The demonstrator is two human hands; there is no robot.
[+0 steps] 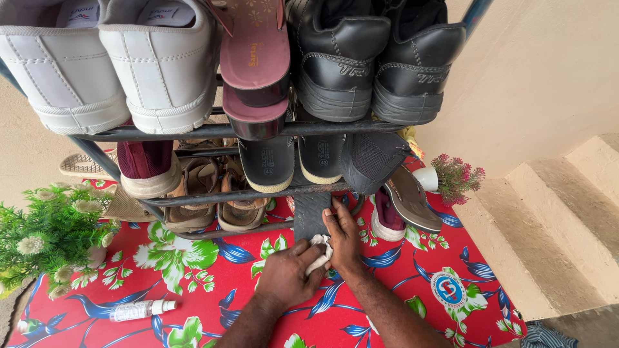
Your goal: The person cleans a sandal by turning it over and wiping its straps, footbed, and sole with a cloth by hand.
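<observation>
The left hand [288, 274] grasped one white cloth [319, 252]; the right hand [342, 238] lay flat, released, on one dark sandal [312, 216]. Above stood two white shoes [109, 61] and two black shoes [374, 55].

A red floral mat [213, 283] covers the floor. On it stand a metal shoe rack [193, 132], a green plant [45, 235] and a pink-flowered pot [454, 177]; a small clear bottle [142, 310] lies flat.
</observation>
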